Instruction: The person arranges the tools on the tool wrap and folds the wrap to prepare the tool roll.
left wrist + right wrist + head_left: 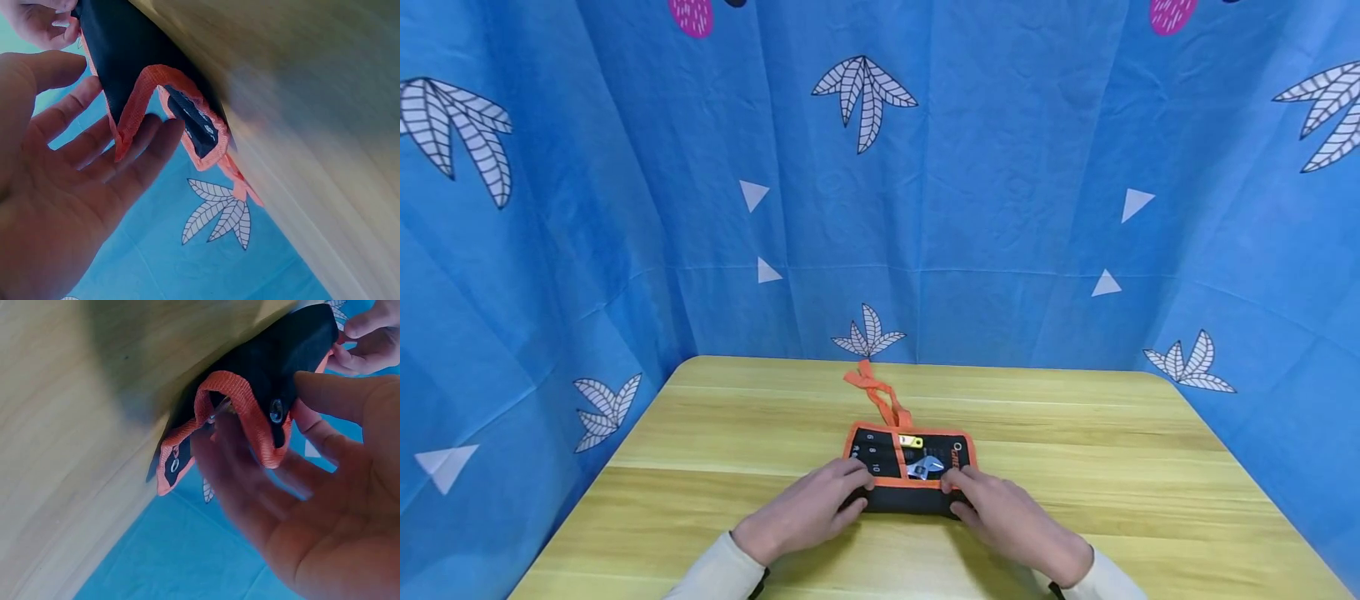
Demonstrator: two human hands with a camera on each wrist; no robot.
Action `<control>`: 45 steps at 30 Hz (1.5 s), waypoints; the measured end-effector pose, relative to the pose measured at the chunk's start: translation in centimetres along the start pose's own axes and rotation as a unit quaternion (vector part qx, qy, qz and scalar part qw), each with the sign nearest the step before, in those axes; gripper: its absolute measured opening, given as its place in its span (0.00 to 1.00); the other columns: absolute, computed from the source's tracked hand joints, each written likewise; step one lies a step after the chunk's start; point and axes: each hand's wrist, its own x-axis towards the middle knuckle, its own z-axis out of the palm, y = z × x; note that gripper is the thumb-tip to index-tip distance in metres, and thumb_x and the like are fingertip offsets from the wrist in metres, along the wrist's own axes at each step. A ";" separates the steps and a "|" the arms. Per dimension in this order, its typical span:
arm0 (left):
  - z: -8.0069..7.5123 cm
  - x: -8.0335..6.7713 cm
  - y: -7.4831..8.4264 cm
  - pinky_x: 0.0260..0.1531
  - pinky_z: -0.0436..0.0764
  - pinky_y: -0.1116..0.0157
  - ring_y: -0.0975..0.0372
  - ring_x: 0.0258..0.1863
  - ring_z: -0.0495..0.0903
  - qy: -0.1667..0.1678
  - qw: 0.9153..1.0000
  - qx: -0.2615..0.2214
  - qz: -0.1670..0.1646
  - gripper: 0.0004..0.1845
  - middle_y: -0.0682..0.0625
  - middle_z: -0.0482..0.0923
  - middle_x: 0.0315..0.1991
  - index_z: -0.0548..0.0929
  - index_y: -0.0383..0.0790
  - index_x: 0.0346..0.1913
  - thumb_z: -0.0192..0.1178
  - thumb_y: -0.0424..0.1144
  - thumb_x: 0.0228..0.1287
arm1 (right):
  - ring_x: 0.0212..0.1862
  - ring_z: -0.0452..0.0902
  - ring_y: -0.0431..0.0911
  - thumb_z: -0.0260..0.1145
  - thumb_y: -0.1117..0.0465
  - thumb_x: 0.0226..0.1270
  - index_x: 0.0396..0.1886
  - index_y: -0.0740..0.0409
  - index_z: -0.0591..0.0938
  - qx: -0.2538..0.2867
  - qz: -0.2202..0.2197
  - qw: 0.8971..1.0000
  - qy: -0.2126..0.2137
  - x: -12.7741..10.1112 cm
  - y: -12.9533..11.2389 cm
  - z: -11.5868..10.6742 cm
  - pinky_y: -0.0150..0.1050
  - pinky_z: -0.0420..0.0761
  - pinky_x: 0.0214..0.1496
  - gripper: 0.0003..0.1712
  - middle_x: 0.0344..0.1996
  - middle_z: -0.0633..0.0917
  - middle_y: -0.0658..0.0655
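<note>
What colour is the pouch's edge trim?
Orange, on the black tool pouch; clearest in the left wrist view.

Tool roll point(895, 475), black with orange trim: white size numerals are printed along the left pocket row; "6", "8" and "10" can be read in the head view. An orange logo is printed at the right edge, too small to be read.

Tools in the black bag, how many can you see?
2: a silver wrench in the tool roll between both hands, and a yellow tool just behind it. Others may be hidden in the rolled part.
</note>
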 end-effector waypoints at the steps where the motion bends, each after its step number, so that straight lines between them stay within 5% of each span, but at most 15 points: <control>1: 0.0 0.0 0.0 0.61 0.81 0.57 0.58 0.61 0.78 0.000 1.000 0.004 -0.003 0.15 0.50 0.78 0.62 0.82 0.46 0.61 0.59 0.41 0.76 | 0.35 0.74 0.38 0.71 0.62 0.69 0.49 0.48 0.82 -0.013 0.005 1.000 0.005 0.0 0.0 0.0 0.34 0.77 0.31 0.12 0.41 0.82 0.45; 6: -0.1 0.0 -0.1 0.66 0.76 0.52 0.54 0.69 0.72 0.002 1.000 0.022 -0.015 0.20 0.46 0.74 0.69 0.80 0.43 0.66 0.59 0.43 0.76 | 0.46 0.78 0.47 0.74 0.56 0.67 0.53 0.48 0.84 -0.074 0.019 0.997 0.025 0.0 -0.2 0.1 0.43 0.83 0.41 0.16 0.51 0.84 0.50; 13: 0.6 -0.2 -0.6 0.66 0.76 0.47 0.49 0.72 0.68 -0.019 0.997 0.060 -0.038 0.31 0.43 0.68 0.74 0.71 0.46 0.75 0.63 0.47 0.73 | 0.61 0.74 0.60 0.76 0.55 0.64 0.65 0.52 0.81 -0.087 0.032 0.996 -0.005 -0.1 0.1 0.1 0.58 0.81 0.55 0.29 0.64 0.78 0.62; 22: 0.8 -0.3 -0.7 0.61 0.80 0.50 0.52 0.64 0.77 -0.003 0.996 0.093 -0.008 0.32 0.44 0.76 0.67 0.75 0.45 0.72 0.70 0.45 0.67 | 0.56 0.79 0.55 0.76 0.53 0.63 0.68 0.56 0.77 -0.122 0.019 0.992 -0.023 -0.2 0.2 0.3 0.53 0.82 0.54 0.35 0.58 0.83 0.58; 31: 0.5 0.0 -0.1 0.49 0.85 0.59 0.63 0.46 0.84 -0.001 0.994 0.102 0.031 0.21 0.52 0.84 0.50 0.84 0.46 0.59 0.73 0.43 0.64 | 0.44 0.77 0.48 0.80 0.49 0.56 0.50 0.55 0.82 -0.130 -0.005 0.991 0.009 -0.2 -0.2 0.5 0.45 0.82 0.44 0.27 0.45 0.83 0.52; 45: -0.6 -0.5 0.4 0.49 0.85 0.62 0.66 0.50 0.83 -0.047 0.999 -0.001 0.009 0.19 0.51 0.85 0.55 0.77 0.46 0.65 0.61 0.40 0.75 | 0.42 0.80 0.42 0.74 0.55 0.65 0.50 0.58 0.86 -0.051 0.005 0.996 -0.067 -0.4 -0.4 -1.3 0.41 0.83 0.40 0.17 0.42 0.83 0.50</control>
